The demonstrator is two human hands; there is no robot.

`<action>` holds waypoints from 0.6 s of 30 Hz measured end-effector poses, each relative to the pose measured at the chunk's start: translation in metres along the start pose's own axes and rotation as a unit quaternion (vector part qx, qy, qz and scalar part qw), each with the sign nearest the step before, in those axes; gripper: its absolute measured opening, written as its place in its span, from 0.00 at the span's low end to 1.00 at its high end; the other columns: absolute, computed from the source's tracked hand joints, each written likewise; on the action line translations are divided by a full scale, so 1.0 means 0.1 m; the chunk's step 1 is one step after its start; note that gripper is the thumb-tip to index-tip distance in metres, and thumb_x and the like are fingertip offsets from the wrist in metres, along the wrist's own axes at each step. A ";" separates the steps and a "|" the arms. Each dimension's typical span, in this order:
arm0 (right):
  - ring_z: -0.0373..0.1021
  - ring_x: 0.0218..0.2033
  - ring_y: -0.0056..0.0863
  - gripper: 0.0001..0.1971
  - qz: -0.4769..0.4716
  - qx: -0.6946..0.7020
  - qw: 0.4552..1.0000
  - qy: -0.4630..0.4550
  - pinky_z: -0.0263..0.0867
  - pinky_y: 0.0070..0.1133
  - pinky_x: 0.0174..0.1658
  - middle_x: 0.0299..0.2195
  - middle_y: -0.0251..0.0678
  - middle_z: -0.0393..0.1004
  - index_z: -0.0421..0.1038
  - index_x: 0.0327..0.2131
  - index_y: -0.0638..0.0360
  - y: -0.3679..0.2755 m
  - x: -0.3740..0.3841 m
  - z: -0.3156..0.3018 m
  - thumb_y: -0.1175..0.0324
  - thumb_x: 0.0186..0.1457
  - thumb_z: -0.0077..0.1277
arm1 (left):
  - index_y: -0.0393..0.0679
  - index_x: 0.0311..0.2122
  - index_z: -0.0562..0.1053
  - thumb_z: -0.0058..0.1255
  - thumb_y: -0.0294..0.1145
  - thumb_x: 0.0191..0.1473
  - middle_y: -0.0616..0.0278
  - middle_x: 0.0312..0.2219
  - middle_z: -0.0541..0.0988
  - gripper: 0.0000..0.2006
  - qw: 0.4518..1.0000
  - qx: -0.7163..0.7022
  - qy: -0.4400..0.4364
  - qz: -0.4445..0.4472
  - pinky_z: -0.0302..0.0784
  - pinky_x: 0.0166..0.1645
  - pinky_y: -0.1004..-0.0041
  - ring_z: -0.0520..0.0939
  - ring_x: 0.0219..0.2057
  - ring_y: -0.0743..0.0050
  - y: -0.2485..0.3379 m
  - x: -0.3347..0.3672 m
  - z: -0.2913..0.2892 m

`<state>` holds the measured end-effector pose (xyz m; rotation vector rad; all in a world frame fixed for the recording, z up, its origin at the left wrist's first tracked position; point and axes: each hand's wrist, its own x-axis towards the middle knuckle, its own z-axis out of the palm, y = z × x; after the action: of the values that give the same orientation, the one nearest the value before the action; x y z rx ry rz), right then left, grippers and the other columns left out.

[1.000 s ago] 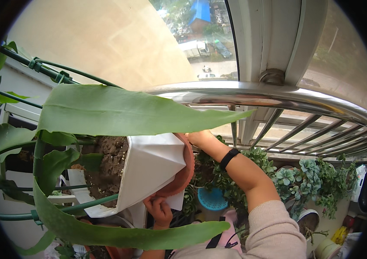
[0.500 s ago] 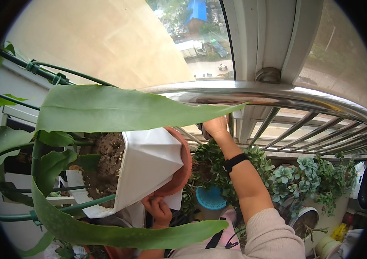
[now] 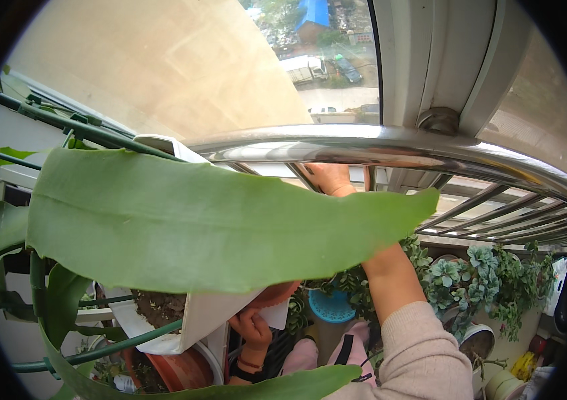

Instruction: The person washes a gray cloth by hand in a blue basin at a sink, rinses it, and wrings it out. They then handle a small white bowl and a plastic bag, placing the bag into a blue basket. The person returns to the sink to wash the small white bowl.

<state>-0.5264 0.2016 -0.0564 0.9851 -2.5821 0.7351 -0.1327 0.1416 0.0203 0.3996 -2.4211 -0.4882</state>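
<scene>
A white faceted plant pot [image 3: 220,317] leans on its side at centre left, dark soil [image 3: 160,307] showing at its mouth. Against its base sits a reddish saucer [image 3: 275,293]. My left hand [image 3: 251,328] has its fingers curled at the saucer's lower rim. A broad green leaf [image 3: 217,223] stretches across the view, covering much of the pot and part of my right forearm. Below the curved metal handrail [image 3: 363,143], my right hand [image 3: 330,177] reaches in among the upright bars. Its fingers are mostly hidden, so what it holds does not show.
Green stakes [image 3: 130,341] cross the left side. Leafy potted plants [image 3: 470,273] line the right beneath the railing. A blue perforated stool [image 3: 332,305] stands at lower centre. Under the white pot is a reddish pot [image 3: 180,370]. A window frame [image 3: 440,60] rises behind the rail.
The broad leaf has swung down and now covers more of the pot and my right forearm. My right hand has shifted up among the bars; the dark cloth-like thing beside it no longer shows clearly.
</scene>
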 end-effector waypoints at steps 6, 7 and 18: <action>0.75 0.43 0.37 0.12 0.026 0.050 0.988 -0.142 0.71 0.35 0.43 0.38 0.35 0.79 0.79 0.38 0.42 0.03 0.00 0.03 0.67 0.50 0.50 | 0.38 0.34 0.68 0.37 0.23 0.55 0.50 0.48 0.61 0.06 0.999 -0.037 0.000 -0.018 0.65 0.51 0.65 0.67 0.45 0.60 0.02 -0.01 0.02; 0.75 0.43 0.37 0.11 0.008 0.030 0.989 -0.142 0.71 0.35 0.44 0.39 0.35 0.79 0.78 0.38 0.44 0.03 0.03 0.05 0.67 0.51 0.50 | 0.38 0.34 0.68 0.37 0.23 0.55 0.50 0.48 0.61 0.06 0.999 -0.030 -0.001 -0.011 0.64 0.51 0.65 0.67 0.45 0.60 0.02 0.00 0.02; 0.76 0.43 0.37 0.10 -0.009 -0.022 0.958 -0.287 0.70 0.35 0.46 0.38 0.37 0.80 0.76 0.40 0.52 -0.03 0.08 -0.43 0.69 0.56 0.47 | 0.39 0.34 0.68 0.37 0.24 0.56 0.49 0.47 0.61 0.05 1.000 -0.019 0.004 0.005 0.63 0.53 0.62 0.66 0.47 0.56 0.04 0.04 -0.01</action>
<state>-0.5266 0.2191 -0.0157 1.3712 -3.0448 0.4240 -0.1355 0.1432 0.0242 0.3718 -2.4012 -0.5264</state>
